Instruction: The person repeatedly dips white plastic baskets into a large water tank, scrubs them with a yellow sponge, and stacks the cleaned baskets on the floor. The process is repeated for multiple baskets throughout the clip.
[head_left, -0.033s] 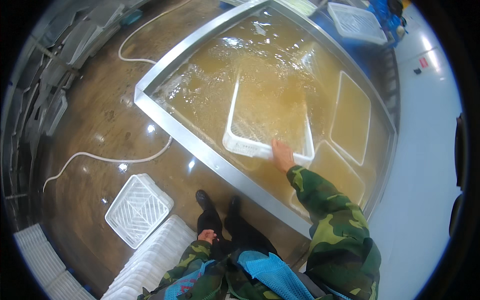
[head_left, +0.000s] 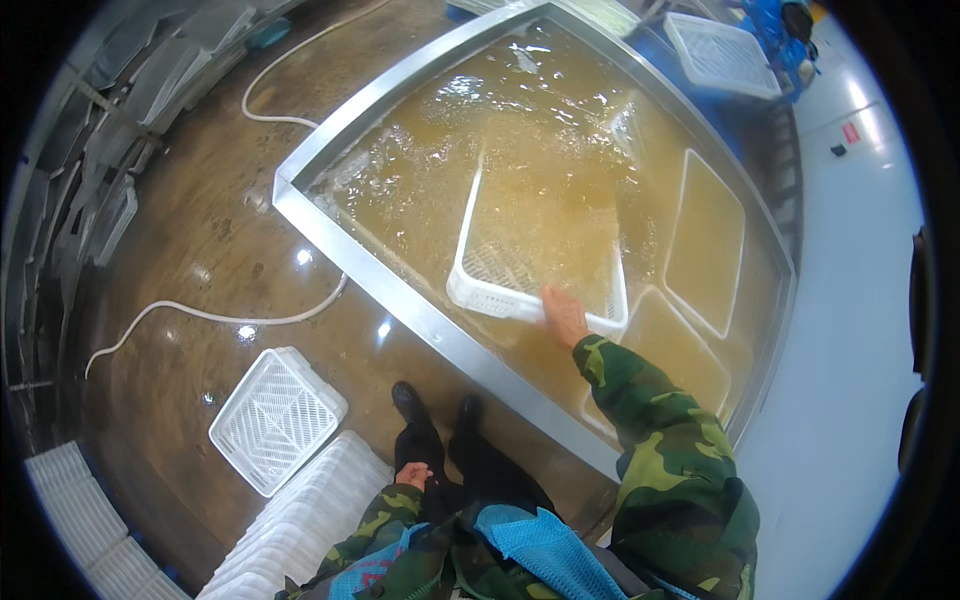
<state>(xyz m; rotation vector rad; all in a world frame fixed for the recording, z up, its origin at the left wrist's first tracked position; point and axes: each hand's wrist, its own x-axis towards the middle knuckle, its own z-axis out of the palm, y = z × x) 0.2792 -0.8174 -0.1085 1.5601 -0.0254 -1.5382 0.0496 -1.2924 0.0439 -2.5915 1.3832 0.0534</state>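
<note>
My right hand (head_left: 565, 316) is closed over the near rim of a white plastic crate (head_left: 490, 299) with a slotted bottom. The crate lies tilted in murky brown water. Its near edge stands above the surface, while its far part is hidden underwater. A large metal-rimmed tank (head_left: 400, 290) holds the water. Beside this crate, two more pale rectangular frames (head_left: 683, 215) show under the water to the right. My left hand (head_left: 413, 474) hangs low by my leg, fingers curled in, with nothing visible in it.
An upturned white crate (head_left: 277, 420) sits on the wet floor at left, next to a long stack of white crates (head_left: 300, 515). More stacked trays (head_left: 95, 520) stand at lower left. A pale hose (head_left: 230, 321) crosses the floor. Another white crate (head_left: 722, 55) is at upper right.
The view has shifted very slightly. My right hand stays on the crate's rim, and the ripples on the water differ a little.
</note>
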